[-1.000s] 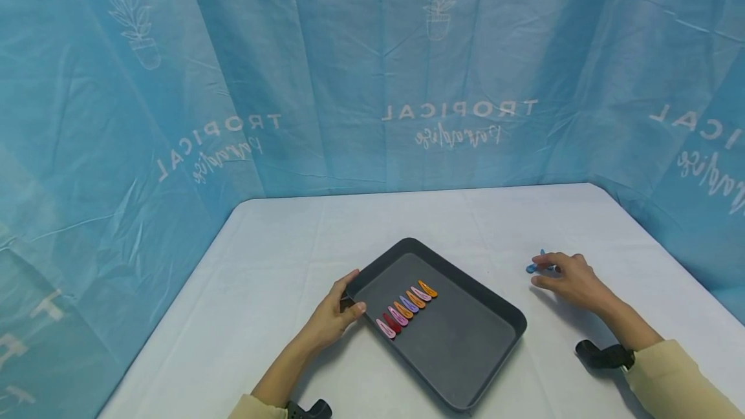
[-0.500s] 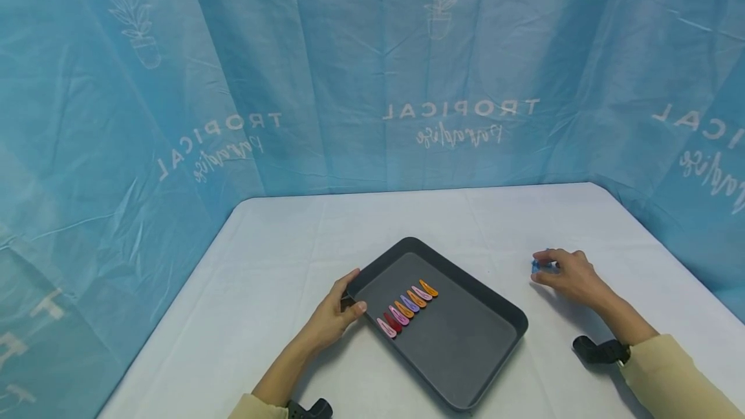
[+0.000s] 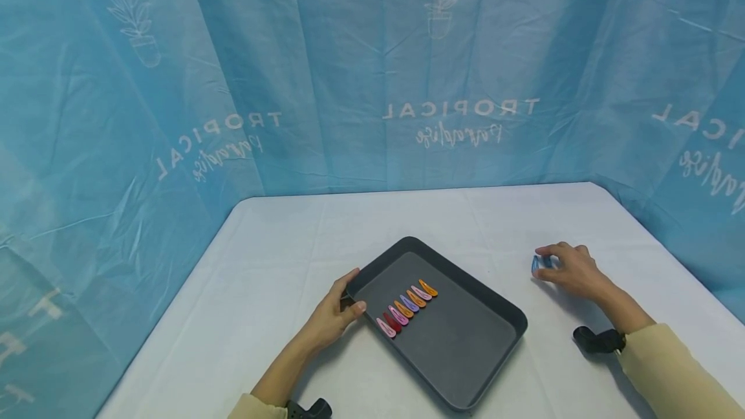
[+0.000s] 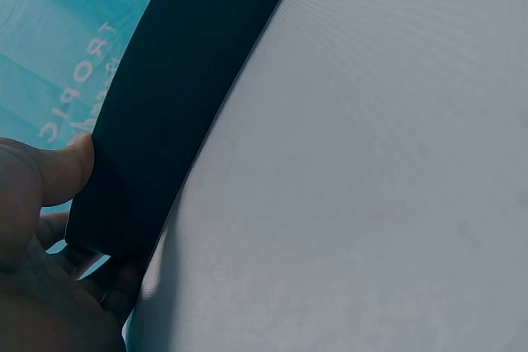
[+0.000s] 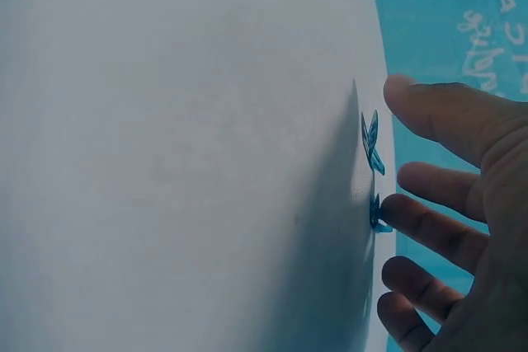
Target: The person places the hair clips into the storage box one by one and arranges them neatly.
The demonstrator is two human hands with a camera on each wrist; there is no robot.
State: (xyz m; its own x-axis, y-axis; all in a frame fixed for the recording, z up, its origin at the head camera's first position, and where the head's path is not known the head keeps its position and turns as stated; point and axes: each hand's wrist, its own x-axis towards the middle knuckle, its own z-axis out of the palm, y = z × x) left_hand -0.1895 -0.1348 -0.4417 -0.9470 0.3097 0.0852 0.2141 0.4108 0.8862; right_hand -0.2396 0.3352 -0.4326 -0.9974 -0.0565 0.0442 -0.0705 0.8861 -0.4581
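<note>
My left hand (image 3: 332, 315) grips the left corner of a dark grey tray (image 3: 465, 348), thumb on the rim and fingers beneath it, as the left wrist view also shows. Inside the tray, a slanting row of several snap hair clips (image 3: 409, 303) in pink, red, orange and purple lies along its left part. Off to the right, my right hand (image 3: 573, 270) hovers low over the table with thumb and fingers apart. Close to its fingertips are small blue clips (image 5: 372, 142), two of them visible in the right wrist view, with V-shaped open prongs. The hand pinches neither.
A white cloth covers the table (image 3: 291, 244). Blue printed curtain (image 3: 326, 83) hangs behind it and along both sides. Black wrist cameras sit on both wrists, the right one (image 3: 596, 340) just above the cloth.
My right hand has risen slightly and its thumb and fingers have spread a little. The blue clips beside it have shifted and sit closer together. My left hand and the tray stay put.
</note>
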